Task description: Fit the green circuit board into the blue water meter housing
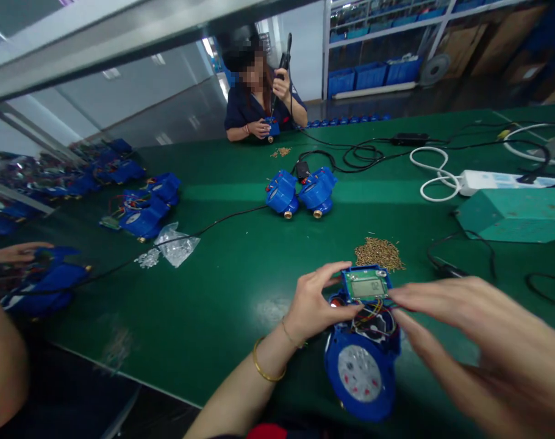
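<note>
In front of me is a blue water meter (360, 378) with a round dial, its upper housing uncovered. A green circuit board (368, 287) with a lit display sits at the top of this housing. Coloured wires (373, 312) run below the board into the housing. My left hand (311, 302) holds the board's left side, fingers at the far edge and thumb along the near edge. My right hand (469, 323) is closed at the board's right edge, fingertips and thumb on its corner. Beyond the meter lies a pile of brass screws (379, 253).
Two blue meters (282, 194) stand mid-table. A plastic bag (177, 245) lies left, near more meters (144, 210). A green box (515, 214) and power strip (492, 182) are right, with cables around. A co-worker (259, 91) holds an electric screwdriver opposite; another person's hand (19, 253) is at left.
</note>
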Demonstrator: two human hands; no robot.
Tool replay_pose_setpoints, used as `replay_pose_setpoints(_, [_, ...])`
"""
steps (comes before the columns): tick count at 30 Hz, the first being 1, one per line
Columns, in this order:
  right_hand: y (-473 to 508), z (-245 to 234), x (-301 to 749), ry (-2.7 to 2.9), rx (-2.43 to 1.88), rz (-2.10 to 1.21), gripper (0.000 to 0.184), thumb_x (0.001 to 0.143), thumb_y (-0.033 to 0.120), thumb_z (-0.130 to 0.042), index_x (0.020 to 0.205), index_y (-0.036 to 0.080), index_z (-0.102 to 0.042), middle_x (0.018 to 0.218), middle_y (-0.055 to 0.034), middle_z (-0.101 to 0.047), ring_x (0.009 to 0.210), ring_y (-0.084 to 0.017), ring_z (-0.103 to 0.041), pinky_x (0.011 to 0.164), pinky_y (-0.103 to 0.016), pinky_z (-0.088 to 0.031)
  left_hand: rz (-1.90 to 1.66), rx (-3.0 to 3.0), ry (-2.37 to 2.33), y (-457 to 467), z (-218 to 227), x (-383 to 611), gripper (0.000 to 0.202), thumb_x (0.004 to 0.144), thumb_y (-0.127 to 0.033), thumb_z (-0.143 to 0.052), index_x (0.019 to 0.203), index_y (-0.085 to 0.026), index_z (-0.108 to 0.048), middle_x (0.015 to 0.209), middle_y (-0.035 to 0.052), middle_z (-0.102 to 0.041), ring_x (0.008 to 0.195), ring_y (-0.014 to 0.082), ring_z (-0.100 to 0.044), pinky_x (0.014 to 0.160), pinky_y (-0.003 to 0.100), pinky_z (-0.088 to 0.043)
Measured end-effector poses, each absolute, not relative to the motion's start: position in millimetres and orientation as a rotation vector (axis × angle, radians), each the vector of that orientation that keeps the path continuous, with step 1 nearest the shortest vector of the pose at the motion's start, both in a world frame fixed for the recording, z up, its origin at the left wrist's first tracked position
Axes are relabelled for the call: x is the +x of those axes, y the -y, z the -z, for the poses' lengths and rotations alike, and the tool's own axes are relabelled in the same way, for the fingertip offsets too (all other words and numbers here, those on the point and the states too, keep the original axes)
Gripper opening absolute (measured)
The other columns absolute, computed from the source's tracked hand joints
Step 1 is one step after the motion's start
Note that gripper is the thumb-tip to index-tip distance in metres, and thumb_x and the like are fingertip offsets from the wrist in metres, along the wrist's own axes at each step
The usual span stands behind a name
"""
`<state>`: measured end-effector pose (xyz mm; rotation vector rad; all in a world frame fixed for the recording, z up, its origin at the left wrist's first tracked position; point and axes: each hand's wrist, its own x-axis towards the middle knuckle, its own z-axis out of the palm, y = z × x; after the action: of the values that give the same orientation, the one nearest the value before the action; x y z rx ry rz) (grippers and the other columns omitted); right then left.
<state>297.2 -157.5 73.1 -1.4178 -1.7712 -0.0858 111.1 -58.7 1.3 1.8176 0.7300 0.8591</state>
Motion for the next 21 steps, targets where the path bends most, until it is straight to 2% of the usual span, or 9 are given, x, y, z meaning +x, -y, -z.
replay_pose_setpoints(2, [154, -67, 274, 1.938, -1.462, 0.213, 0.017, 0.100, 0.025, -0.052, 0.087, 0.020, -0.063, 0.082, -0.0053, -0.067, 0.078, -0.022, -0.060, 0.071, -0.039, -0.046, -0.914, 1.820, -0.785, 64, 1, 111, 0.060, 0.070, -0.020, -0.082, 0.126, -0.020, -0.062, 0.126, 0.0076, -0.069, 0.111, 0.0227, -0.069, 0.098, 0.038, -0.060])
replay_pose_setpoints(4, [153, -52, 264, 1.999, -1.577, 0.298, 0.023, 0.101, 0.025, -0.048, 0.083, 0.019, -0.061, 0.078, -0.0068, -0.063, 0.074, -0.024, -0.052, 0.065, -0.040, -0.038, -0.956, 1.816, -0.824, 69, 3, 111, 0.060, 0.070, -0.019, -0.081, 0.126, -0.019, -0.062, 0.124, 0.0078, -0.069, 0.110, 0.0221, -0.069, 0.097, 0.038, -0.061])
replay_pose_setpoints(7, [156, -31, 268, 2.004, -1.660, 0.299, 0.019, 0.099, 0.027, -0.052, 0.086, 0.019, -0.063, 0.078, -0.0057, -0.061, 0.074, -0.025, -0.049, 0.064, -0.038, -0.030, -0.977, 1.775, -0.819, 72, 6, 110, 0.061, 0.068, -0.021, -0.083, 0.125, -0.018, -0.062, 0.122, 0.0085, -0.070, 0.107, 0.0219, -0.070, 0.094, 0.037, -0.062])
replay_pose_setpoints(14, [160, -21, 278, 2.034, -1.591, 0.181, 0.009, 0.096, 0.029, -0.059, 0.095, 0.021, -0.064, 0.084, -0.0021, -0.063, 0.078, -0.022, -0.053, 0.070, -0.036, -0.028, -1.021, 1.667, -0.801, 74, 11, 112, 0.061, 0.067, -0.019, -0.086, 0.124, -0.016, -0.064, 0.121, 0.0097, -0.070, 0.108, 0.0226, -0.070, 0.094, 0.037, -0.062])
replay_pose_setpoints(18, [161, -22, 275, 1.955, -1.630, 0.122, 0.015, 0.098, 0.034, -0.055, 0.094, 0.022, -0.064, 0.086, -0.0034, -0.061, 0.080, -0.023, -0.054, 0.073, -0.037, -0.028, -1.023, 1.686, -0.821, 75, 11, 112, 0.060, 0.068, -0.021, -0.085, 0.123, -0.018, -0.064, 0.121, 0.0087, -0.071, 0.108, 0.0234, -0.070, 0.094, 0.038, -0.062])
replay_pose_setpoints(21, [161, -19, 273, 1.957, -1.655, 0.202, 0.016, 0.097, 0.035, -0.056, 0.094, 0.022, -0.064, 0.089, -0.0042, -0.061, 0.081, -0.024, -0.055, 0.076, -0.040, -0.028, -1.034, 1.709, -0.828, 76, 11, 112, 0.058, 0.069, -0.023, -0.085, 0.123, -0.017, -0.064, 0.121, 0.0095, -0.071, 0.108, 0.0236, -0.070, 0.095, 0.038, -0.062])
